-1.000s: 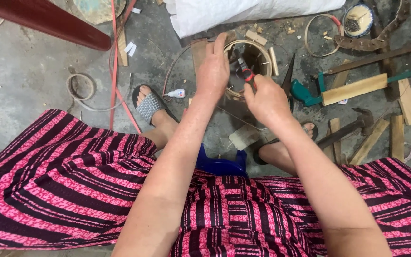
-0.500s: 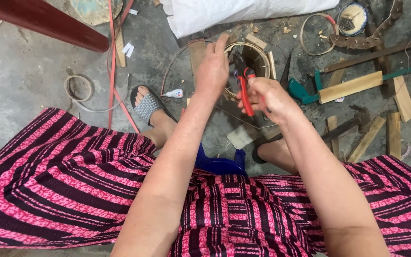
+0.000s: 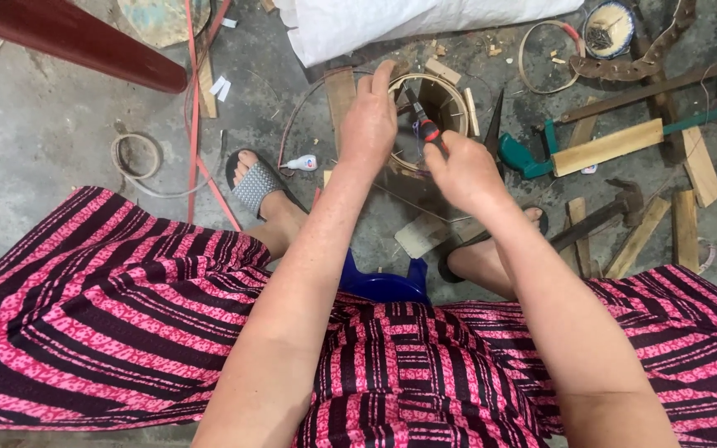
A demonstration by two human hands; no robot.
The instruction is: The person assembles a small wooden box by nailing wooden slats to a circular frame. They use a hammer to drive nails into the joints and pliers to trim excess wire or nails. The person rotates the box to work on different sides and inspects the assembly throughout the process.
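Our left hand [image 3: 368, 124] is curled over the near rim of a round bamboo frame [image 3: 450, 91], fingers closed on it and the forefinger lifted along its top edge. Our right hand [image 3: 462, 170] is closed around a small red-handled tool [image 3: 425, 124], thumb and fingertips pinched together on the handle. The two hands sit just beside each other over the frame, which stands on the concrete floor [image 3: 43, 124] in front of our knees.

Half a second ago the red handle lay lower, crossing the right hand nearly straight up and down; now it has come up and tilted, with its dark tip inside the ring.

The tool's long axis runs on a slant, tip pointing up and to the left into the frame, handle end down toward the right palm. The frame's opening faces up toward us.

Further out, a green-handled saw [image 3: 624, 133] lies to the right among wooden strips [image 3: 607, 148], a hammer [image 3: 599, 216] nearer our right foot. A grey sandal [image 3: 256, 187] covers our left foot, and a blue stool [image 3: 383, 282] shows between the pink-striped skirt [image 3: 126, 315].
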